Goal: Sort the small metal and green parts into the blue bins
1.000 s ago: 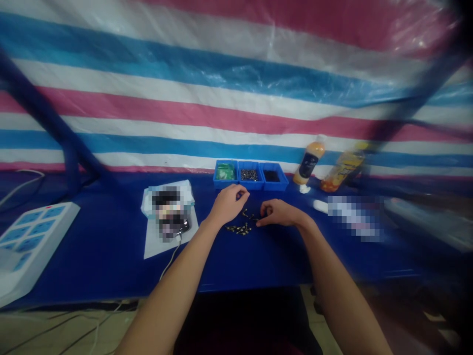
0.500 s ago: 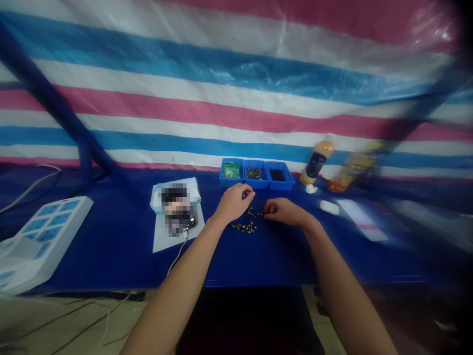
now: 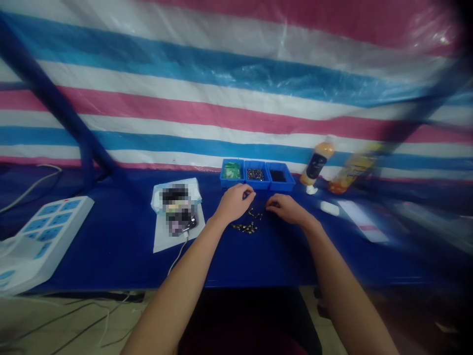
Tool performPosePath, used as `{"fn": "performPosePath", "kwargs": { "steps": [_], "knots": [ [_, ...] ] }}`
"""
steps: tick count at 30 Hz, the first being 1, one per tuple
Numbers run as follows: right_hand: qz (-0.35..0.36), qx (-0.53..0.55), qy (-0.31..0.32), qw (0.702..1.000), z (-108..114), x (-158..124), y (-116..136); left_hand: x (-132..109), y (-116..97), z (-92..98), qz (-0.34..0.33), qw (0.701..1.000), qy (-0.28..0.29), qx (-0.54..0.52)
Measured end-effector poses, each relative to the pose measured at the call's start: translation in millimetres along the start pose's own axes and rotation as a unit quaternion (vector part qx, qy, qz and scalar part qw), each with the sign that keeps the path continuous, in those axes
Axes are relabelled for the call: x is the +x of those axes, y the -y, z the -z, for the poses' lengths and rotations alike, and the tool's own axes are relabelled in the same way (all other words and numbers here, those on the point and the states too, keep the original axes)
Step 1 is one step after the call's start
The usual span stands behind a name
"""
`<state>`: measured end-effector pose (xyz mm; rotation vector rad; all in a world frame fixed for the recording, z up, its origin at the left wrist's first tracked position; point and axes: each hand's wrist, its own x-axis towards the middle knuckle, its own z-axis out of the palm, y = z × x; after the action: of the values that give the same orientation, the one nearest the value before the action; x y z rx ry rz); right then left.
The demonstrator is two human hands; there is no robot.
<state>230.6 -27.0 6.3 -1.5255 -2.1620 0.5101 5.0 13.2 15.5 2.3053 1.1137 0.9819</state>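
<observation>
A small pile of brass-coloured metal parts (image 3: 246, 227) lies on the blue table (image 3: 111, 256), and a few more parts (image 3: 255, 214) sit just beyond it. My left hand (image 3: 233, 203) hovers behind the pile with fingers curled in a pinch; what it holds is too small to name. My right hand (image 3: 286, 208) rests on the table to the right of the parts, fingers curled together. Three small blue bins (image 3: 257, 174) stand in a row behind both hands, holding green, silvery and dark parts.
A white power strip (image 3: 33, 241) lies at the left edge. A phone with a white cable sits on paper (image 3: 173, 231) left of my hands. Two bottles (image 3: 316, 162) stand at the back right, beside a white object (image 3: 328, 207) and a card (image 3: 362, 222). A striped tarp hangs behind.
My right hand has shifted slightly right and back from the loose parts. The camera view has swung a little, so the table items sit further right than a second ago.
</observation>
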Motion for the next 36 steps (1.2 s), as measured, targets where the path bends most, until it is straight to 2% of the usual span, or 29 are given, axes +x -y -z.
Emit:
{"fn": "performPosePath", "kwargs": {
  "steps": [11, 20, 23, 27, 30, 34, 36],
  "knots": [
    [-0.018, -0.085, -0.032, 0.996, -5.4, 4.0, -6.0, -1.3, -3.4, -1.6, -0.009, 1.0, 0.016, 0.01],
    [-0.009, -0.098, -0.048, 0.994, -9.1, 5.6, -13.3, -2.0, -3.5, -2.2, -0.011, 1.0, 0.021, 0.018],
    [-0.012, -0.081, -0.08, 0.993, -8.2, 6.0, -14.0, -1.9, -3.2, -1.9, -0.011, 1.0, 0.018, 0.017],
    [-0.022, -0.01, -0.148, 0.989, -6.1, 6.0, -6.9, -2.6, -3.8, -1.2, -0.012, 1.0, 0.02, 0.016],
    [-0.064, 0.1, -0.152, 0.981, -5.2, 6.4, 1.4, -3.4, -6.8, -1.4, -0.016, 0.999, 0.029, 0.016],
    [-0.101, 0.306, -0.128, 0.938, -6.2, 8.4, 11.6, -4.8, -11.6, -3.5, -0.022, 0.998, 0.045, 0.021],
    [-0.11, 0.369, -0.129, 0.914, -8.1, 9.8, 16.2, -5.5, -12.6, -5.1, -0.025, 0.998, 0.044, 0.028]
  ]
}}
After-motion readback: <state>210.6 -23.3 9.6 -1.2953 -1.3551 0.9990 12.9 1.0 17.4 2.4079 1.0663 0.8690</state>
